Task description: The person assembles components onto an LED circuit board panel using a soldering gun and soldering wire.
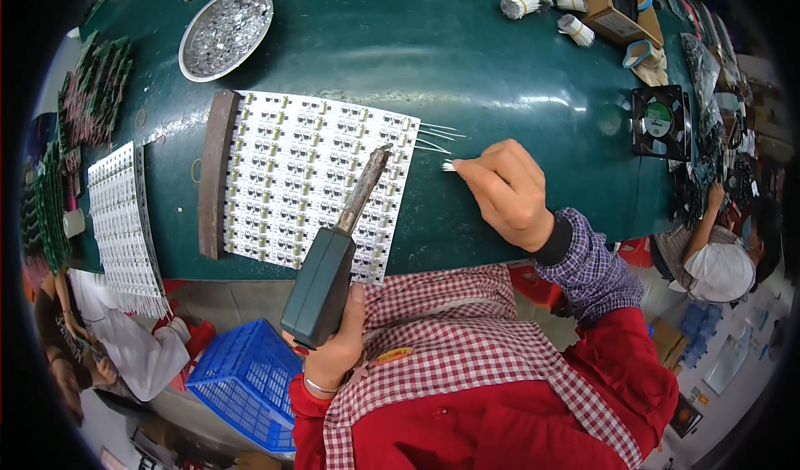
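Note:
My left hand (342, 343) is wrapped round the handle of a soldering gun (319, 274), a dark green body with a long, crusted metal tip. The tip points away from me, over the upper right part of a white panel of small circuit boards (287, 166). Whether it touches the panel I cannot tell. Several thin white wires (435, 137) stick out from the panel's upper right edge. Right of them, my right hand (510, 191) pinches a small bunch of white wires (448, 166), whose ends peep out at the fingertips. A brown bar (215, 178) lies along the panel's left edge.
A metal bowl (227, 35) of silvery scraps stands at the back left. More circuit board panels (125, 220) lie at the left. Wire bundles (520, 5), a cardboard box (596, 3) and a black fan (660, 122) occupy the right side. A blue crate (246, 378) sits below; other people work at both sides.

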Action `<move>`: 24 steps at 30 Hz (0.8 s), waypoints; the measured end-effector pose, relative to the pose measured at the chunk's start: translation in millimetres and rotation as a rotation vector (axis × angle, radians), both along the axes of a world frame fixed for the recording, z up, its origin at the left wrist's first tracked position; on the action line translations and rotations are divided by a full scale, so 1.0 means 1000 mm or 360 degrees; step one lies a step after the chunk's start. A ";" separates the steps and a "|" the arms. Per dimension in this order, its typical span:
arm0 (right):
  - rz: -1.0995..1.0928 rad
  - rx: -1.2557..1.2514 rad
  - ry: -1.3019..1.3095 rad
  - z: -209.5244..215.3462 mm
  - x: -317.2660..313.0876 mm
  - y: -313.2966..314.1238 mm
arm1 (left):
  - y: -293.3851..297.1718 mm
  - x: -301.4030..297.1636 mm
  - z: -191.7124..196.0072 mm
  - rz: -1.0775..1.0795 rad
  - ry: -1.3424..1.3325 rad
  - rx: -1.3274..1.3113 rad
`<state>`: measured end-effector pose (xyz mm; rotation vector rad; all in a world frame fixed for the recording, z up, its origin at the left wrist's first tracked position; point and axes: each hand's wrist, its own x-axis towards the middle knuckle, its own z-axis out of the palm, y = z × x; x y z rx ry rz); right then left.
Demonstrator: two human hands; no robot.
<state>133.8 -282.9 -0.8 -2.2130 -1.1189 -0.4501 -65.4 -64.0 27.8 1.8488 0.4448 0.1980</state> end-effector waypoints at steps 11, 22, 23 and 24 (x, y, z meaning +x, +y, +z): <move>0.0258 -0.0071 0.0002 -0.007 0.016 0.023 | 0.000 -0.003 0.001 0.0004 0.0131 0.0033; 0.0259 -0.0087 0.0029 -0.006 0.014 0.024 | -0.006 0.020 0.002 0.0004 -0.0006 0.0066; 0.0262 -0.0094 0.0031 -0.006 0.014 0.024 | -0.006 0.020 0.002 0.0002 -0.0003 0.0067; 0.0260 -0.0093 0.0033 -0.006 0.014 0.025 | -0.007 0.020 0.001 0.0012 -0.0003 0.0023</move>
